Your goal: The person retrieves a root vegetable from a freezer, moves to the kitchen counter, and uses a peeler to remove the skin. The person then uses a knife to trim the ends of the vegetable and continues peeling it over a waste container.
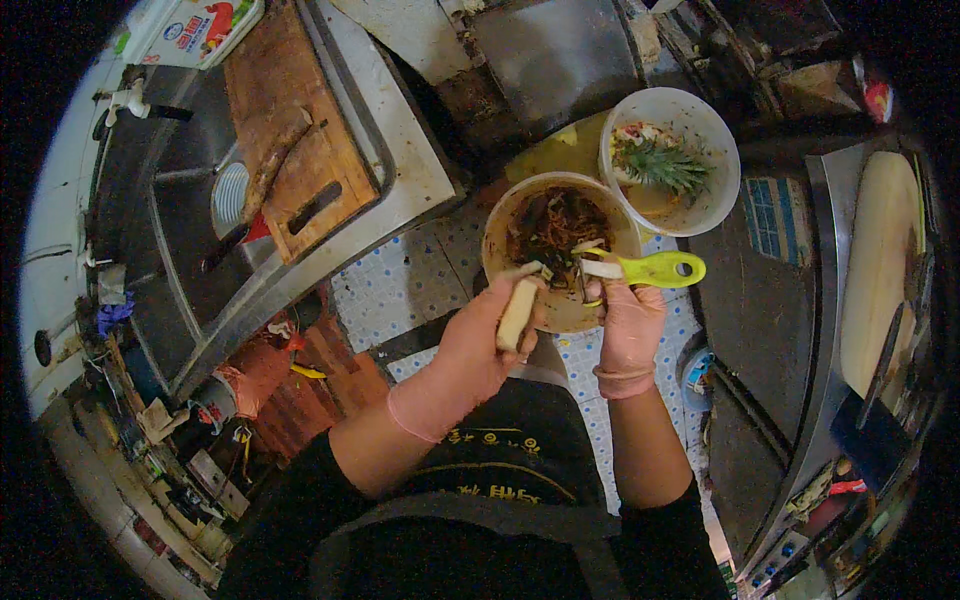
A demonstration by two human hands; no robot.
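Note:
Pink gloves cover both hands. In my left hand (484, 345) is a pale, peeled root vegetable piece (517, 315), its kind unclear. My right hand (630, 322) grips a peeler with a yellow-green handle (664, 270); its blade end points left, towards the piece, with a small gap between. A pale strip or piece lies at the peeler's head, held by my right fingers. Both hands are above the near part of a round plastic bucket (499, 232) holding dark, wet scraps (559, 225).
A second bucket (724, 187) with a pineapple crown (664, 165) stands beyond at the right. To the left, a wooden cutting board (300, 165) lies over the edge of a metal sink (187, 247). On the right counter lies a long pale board or block (881, 262).

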